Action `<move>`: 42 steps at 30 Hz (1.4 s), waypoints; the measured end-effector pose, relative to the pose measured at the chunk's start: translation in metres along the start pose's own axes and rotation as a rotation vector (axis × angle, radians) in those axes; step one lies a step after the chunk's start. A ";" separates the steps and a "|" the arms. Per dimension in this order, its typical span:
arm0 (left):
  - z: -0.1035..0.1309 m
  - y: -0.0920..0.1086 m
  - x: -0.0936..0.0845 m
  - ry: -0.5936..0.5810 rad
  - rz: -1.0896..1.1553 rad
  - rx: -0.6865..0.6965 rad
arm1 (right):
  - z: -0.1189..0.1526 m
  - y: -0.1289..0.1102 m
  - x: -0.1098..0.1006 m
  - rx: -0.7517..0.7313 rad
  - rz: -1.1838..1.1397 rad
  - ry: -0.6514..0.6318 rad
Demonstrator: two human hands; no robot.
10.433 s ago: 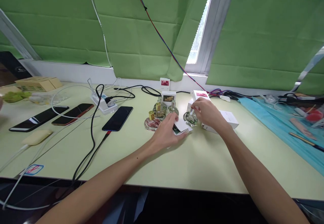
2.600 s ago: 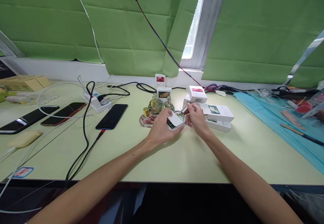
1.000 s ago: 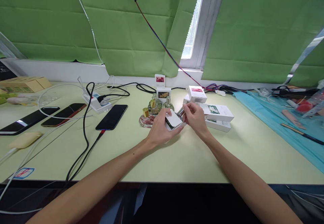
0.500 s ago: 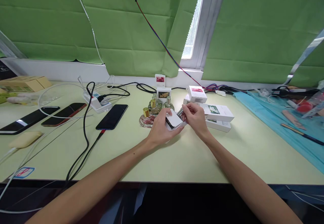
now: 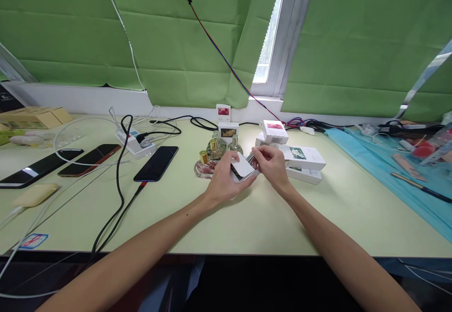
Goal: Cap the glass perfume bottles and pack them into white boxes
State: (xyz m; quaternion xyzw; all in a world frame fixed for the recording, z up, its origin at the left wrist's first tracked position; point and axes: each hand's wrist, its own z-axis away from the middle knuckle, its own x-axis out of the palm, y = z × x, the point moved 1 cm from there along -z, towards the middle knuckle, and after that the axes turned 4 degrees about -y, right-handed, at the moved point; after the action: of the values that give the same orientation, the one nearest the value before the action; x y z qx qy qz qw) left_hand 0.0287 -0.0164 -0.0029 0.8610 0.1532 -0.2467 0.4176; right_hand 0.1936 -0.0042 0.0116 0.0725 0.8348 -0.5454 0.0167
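My left hand (image 5: 222,181) is closed around a small white carton (image 5: 243,166), which is tilted above the table with a pale flap uppermost. My right hand (image 5: 272,165) pinches at the carton's right end, where a small silvery piece (image 5: 251,157) shows between the fingers; its kind is hard to make out. Just behind my left hand stand several glass bottles with gold caps, the nearest a rounded bottle with pinkish contents (image 5: 205,169). A clear bottle (image 5: 235,144) stands just beyond the carton.
White boxes (image 5: 306,156) with flower pictures are stacked to the right. Two more picture boxes, one a white box (image 5: 229,132), stand behind the bottles. A phone (image 5: 156,163), cables and a power strip (image 5: 136,143) lie left. Blue sheeting (image 5: 381,171) covers the right side.
Barely anything differs. Both hands keep their hold at the carton, with only a very slight shift of the right hand.
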 end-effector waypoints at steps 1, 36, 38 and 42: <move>0.000 0.000 0.000 0.001 -0.001 0.002 | 0.000 0.000 0.000 0.000 0.005 0.001; 0.000 0.000 0.001 -0.016 -0.035 -0.038 | -0.001 -0.003 0.000 0.127 -0.025 -0.003; 0.000 0.000 0.001 -0.021 -0.034 -0.042 | -0.002 -0.001 0.000 0.125 -0.031 -0.003; 0.000 -0.001 0.001 -0.022 -0.021 -0.044 | -0.002 0.002 0.000 0.123 -0.034 -0.006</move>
State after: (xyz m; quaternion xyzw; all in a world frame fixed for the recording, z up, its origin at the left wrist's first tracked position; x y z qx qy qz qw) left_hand 0.0292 -0.0161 -0.0044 0.8471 0.1632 -0.2572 0.4355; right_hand 0.1942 -0.0013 0.0105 0.0577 0.8008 -0.5961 0.0053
